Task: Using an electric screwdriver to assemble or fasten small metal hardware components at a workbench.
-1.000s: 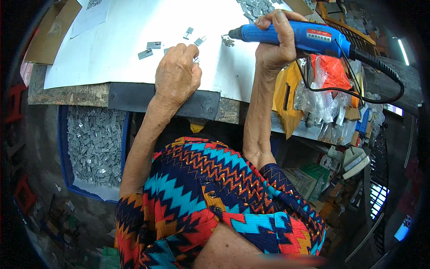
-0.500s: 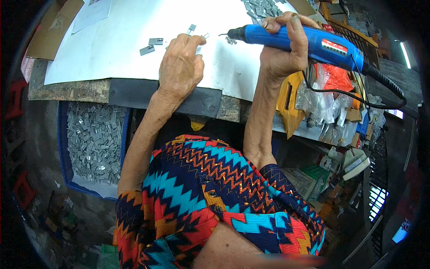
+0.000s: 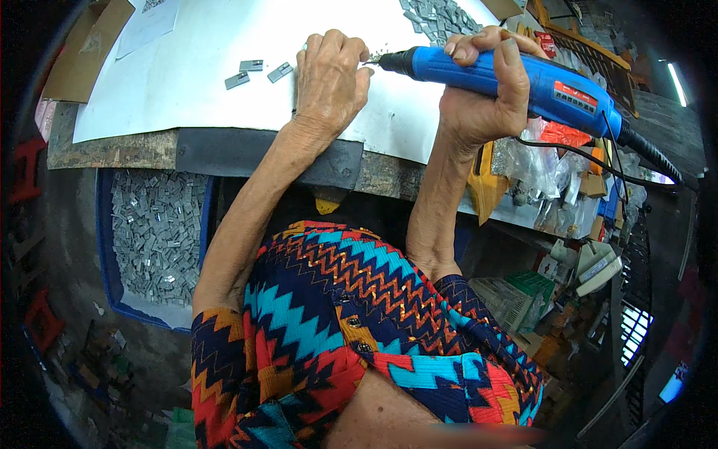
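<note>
My right hand (image 3: 490, 97) is wrapped round a blue electric screwdriver (image 3: 550, 82), which lies almost level with its thin bit pointing left. The bit's tip is close beside the fingertips of my left hand (image 3: 331, 82). Those fingers are curled together over the white sheet, and whatever they hold is hidden. Just beyond the bit lies a small cluster of tiny metal pieces (image 3: 381, 52), too small to name surely. Left of my left hand, three flat grey rectangular parts (image 3: 280, 72) with dark slots rest on the sheet.
A heap of similar grey parts (image 3: 441, 19) sits at the far side of the white-covered table (image 3: 187, 97). Below its left edge stands a blue bin (image 3: 105, 247) full of grey parts. Cardboard (image 3: 90, 52) borders the left; plastic bags (image 3: 535, 168) and a black cord (image 3: 651, 179) lie right.
My left hand has moved right and away from me, its fingertips now by the bit. A third grey part shows left of it. The screwdriver has shifted slightly right.
</note>
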Demonstrator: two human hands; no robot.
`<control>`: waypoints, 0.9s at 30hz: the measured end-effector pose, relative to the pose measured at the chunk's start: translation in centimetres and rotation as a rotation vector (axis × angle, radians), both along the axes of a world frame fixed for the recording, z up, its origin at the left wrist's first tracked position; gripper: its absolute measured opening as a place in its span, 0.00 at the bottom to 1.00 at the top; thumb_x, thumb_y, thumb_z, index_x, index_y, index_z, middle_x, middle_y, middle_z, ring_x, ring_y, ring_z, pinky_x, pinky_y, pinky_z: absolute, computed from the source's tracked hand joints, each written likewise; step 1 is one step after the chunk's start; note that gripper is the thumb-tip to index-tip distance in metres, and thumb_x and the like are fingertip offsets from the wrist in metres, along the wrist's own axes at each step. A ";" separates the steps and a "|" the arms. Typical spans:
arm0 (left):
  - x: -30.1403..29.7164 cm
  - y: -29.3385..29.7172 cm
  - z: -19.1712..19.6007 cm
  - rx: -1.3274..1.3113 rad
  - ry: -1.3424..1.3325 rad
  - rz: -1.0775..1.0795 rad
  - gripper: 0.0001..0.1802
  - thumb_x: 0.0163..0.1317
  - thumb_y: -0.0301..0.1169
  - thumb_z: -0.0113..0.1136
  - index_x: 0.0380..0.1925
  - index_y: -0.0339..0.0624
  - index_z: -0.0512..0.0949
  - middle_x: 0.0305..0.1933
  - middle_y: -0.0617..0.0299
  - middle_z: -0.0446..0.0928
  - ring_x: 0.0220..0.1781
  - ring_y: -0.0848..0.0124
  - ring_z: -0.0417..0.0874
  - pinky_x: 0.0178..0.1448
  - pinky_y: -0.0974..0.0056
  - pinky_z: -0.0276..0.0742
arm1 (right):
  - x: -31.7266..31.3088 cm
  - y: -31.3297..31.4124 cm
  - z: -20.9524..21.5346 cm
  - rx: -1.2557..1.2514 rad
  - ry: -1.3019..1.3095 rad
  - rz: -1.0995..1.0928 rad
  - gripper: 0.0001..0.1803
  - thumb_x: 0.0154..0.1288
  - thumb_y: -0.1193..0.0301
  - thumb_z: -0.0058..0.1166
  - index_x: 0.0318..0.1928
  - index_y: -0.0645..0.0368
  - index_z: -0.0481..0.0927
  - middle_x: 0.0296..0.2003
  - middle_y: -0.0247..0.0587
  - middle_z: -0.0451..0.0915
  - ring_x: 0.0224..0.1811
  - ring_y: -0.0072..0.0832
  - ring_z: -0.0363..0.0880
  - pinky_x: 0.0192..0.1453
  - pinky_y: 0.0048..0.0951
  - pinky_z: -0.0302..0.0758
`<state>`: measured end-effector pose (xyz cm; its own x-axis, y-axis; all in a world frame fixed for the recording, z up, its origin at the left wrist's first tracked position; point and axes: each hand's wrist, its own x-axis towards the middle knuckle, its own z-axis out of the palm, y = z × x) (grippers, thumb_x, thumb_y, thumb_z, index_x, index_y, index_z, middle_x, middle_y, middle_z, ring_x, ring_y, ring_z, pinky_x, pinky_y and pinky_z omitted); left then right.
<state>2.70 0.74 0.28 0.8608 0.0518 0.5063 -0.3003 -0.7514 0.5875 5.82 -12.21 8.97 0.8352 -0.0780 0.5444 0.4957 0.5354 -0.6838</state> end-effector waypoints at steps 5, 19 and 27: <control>0.1 -0.3 -0.5 -0.011 -0.002 -0.014 0.09 0.47 0.30 0.59 0.30 0.41 0.75 0.33 0.58 0.69 0.38 0.65 0.67 0.44 0.58 0.61 | -0.1 -0.4 -0.1 -0.005 -0.013 -0.004 0.19 0.47 0.75 0.52 0.43 0.57 0.67 0.24 0.44 0.76 0.20 0.29 0.75 0.33 0.39 0.73; -0.1 0.1 -0.6 -0.061 -0.025 -0.045 0.07 0.48 0.29 0.59 0.28 0.41 0.75 0.33 0.58 0.71 0.39 0.65 0.68 0.45 0.59 0.62 | 0.1 -0.5 -0.4 -0.068 -0.029 -0.055 0.19 0.47 0.73 0.52 0.43 0.58 0.67 0.24 0.44 0.76 0.20 0.29 0.76 0.32 0.40 0.74; -0.6 0.7 -0.2 -0.189 -0.005 -0.139 0.06 0.51 0.30 0.59 0.28 0.39 0.76 0.32 0.59 0.72 0.39 0.66 0.70 0.46 0.60 0.66 | -0.7 -0.9 0.5 0.010 -0.010 -0.001 0.16 0.49 0.74 0.51 0.41 0.59 0.68 0.24 0.45 0.75 0.21 0.30 0.75 0.32 0.38 0.72</control>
